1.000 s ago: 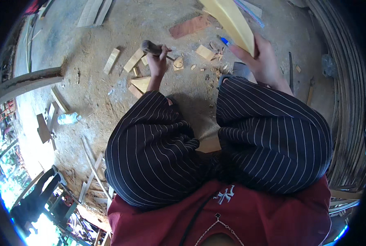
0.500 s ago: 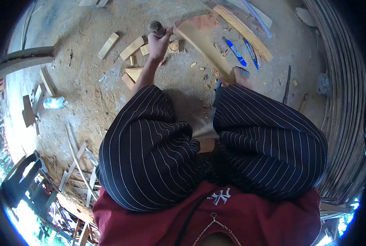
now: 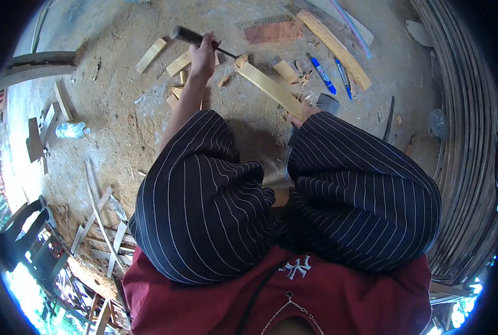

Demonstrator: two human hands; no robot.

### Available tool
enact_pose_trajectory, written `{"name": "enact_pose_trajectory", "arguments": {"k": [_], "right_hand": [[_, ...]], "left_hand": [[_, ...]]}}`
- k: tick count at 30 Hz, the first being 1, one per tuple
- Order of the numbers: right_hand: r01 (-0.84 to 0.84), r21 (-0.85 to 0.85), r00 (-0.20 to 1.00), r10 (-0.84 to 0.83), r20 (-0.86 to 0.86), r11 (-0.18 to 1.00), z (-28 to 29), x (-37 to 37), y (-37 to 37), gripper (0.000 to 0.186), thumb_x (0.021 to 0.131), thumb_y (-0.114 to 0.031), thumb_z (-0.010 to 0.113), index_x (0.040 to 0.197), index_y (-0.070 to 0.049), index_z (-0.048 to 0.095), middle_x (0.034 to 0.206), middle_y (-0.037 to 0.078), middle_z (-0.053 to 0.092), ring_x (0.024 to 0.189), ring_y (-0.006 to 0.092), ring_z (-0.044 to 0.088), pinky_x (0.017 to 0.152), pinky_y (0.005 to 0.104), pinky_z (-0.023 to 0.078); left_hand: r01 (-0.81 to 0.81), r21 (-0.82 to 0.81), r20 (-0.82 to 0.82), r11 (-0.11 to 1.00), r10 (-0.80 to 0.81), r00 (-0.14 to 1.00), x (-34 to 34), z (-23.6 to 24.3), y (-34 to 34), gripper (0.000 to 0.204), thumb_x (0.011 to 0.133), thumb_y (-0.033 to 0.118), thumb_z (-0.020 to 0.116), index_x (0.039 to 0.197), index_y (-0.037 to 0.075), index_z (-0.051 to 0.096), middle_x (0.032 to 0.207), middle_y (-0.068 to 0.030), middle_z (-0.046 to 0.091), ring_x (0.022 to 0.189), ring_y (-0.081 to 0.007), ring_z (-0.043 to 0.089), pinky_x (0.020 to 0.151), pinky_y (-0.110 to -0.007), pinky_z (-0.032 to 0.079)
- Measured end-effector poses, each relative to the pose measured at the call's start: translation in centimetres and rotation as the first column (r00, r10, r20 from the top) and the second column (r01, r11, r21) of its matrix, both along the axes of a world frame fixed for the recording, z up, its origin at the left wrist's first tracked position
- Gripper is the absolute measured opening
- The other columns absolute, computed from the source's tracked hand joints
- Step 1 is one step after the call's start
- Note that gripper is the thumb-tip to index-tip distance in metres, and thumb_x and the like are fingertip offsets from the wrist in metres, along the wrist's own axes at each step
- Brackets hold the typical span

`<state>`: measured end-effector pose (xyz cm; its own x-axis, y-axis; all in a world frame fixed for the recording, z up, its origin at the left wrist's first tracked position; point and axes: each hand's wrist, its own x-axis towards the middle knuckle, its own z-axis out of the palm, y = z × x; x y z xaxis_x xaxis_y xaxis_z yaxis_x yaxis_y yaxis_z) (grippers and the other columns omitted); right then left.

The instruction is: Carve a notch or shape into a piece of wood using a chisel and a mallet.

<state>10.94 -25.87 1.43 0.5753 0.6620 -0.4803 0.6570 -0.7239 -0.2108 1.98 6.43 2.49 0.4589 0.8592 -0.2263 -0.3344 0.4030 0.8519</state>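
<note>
My left hand [image 3: 202, 60] grips a chisel-like tool [image 3: 187, 36] by its dark, thick handle. Its thin metal shaft runs right to a small rounded wood piece [image 3: 241, 61]. That piece touches the far end of a long pale wooden bar [image 3: 271, 88]; whether the two are joined I cannot tell. At the near end of the bar, my right hand [image 3: 304, 113] is closed around it, partly hidden by my knee. A grey blade-like piece [image 3: 327, 103] lies just right of that hand. A short wood block [image 3: 285, 71] rests beyond the bar.
Wood offcuts [image 3: 151, 54] lie to the left. A reddish board [image 3: 274, 32] and a long timber [image 3: 333, 49] are at the back. Blue markers [image 3: 323, 75] lie right. A plastic bottle [image 3: 73, 130] is far left, and stacked strips [image 3: 469, 139] line the right edge.
My right hand has lowered the bar, bringing its far end beside the rounded piece. My left hand has moved slightly left and tilted the tool, so its shaft now shows.
</note>
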Motion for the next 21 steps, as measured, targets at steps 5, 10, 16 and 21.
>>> {"name": "enact_pose_trajectory", "arguments": {"k": [5, 10, 16, 21], "right_hand": [[0.023, -0.031, 1.0, -0.023, -0.015, 0.999, 0.1, 0.7, -0.7, 0.059, 0.07, -0.046, 0.067, 0.111, -0.008, 0.046, 0.079, 0.021, 0.061, 0.07, 0.0384, 0.062, 0.062, 0.046, 0.049], [0.002, -0.006, 0.999, -0.002, -0.036, 1.0, -0.4, 0.9, -0.4, 0.057, 0.07, -0.046, 0.066, 0.107, -0.008, 0.047, 0.078, 0.021, 0.061, 0.07, 0.039, 0.062, 0.062, 0.046, 0.049], [0.022, -0.05, 1.0, -0.023, -0.022, 0.999, 1.2, 0.9, -0.2, 0.051, 0.07, -0.044, 0.066, 0.103, -0.008, 0.049, 0.075, 0.02, 0.061, 0.068, 0.0387, 0.062, 0.061, 0.0455, 0.049], [-0.003, -0.039, 1.0, 0.004, 0.026, 0.999, 0.4, 0.4, 0.0, 0.05, 0.071, -0.044, 0.065, 0.101, -0.008, 0.049, 0.072, 0.018, 0.06, 0.067, 0.0374, 0.062, 0.06, 0.0449, 0.049]], "left_hand": [[0.007, -0.067, 0.186, 0.998, 0.005, 0.983, -0.9, -0.5, -1.1, 0.007, 0.083, 0.006, 0.056, 0.081, 0.006, 0.05, 0.072, -0.002, 0.048, 0.067, -0.0144, 0.049, 0.072, -0.035, 0.046], [-0.114, -0.41, 0.287, 0.905, 0.246, 0.926, -2.4, -1.4, 1.8, 0.008, 0.084, 0.012, 0.055, 0.083, 0.007, 0.049, 0.069, -0.0043, 0.05, 0.064, -0.0172, 0.049, 0.074, -0.038, 0.046], [-0.182, -0.195, 0.209, 0.964, 0.222, 0.952, -2.9, 0.7, 1.3, 0.009, 0.083, 0.009, 0.056, 0.077, 0.007, 0.049, 0.068, -0.0038, 0.05, 0.063, -0.0166, 0.05, 0.069, -0.036, 0.047], [-0.043, 0.14, 0.109, 0.989, 0.028, 0.994, -2.1, 1.7, -1.1, 0.008, 0.083, 0.006, 0.056, 0.075, 0.005, 0.053, 0.07, -0.0025, 0.055, 0.066, -0.0125, 0.052, 0.065, -0.031, 0.045]]}}
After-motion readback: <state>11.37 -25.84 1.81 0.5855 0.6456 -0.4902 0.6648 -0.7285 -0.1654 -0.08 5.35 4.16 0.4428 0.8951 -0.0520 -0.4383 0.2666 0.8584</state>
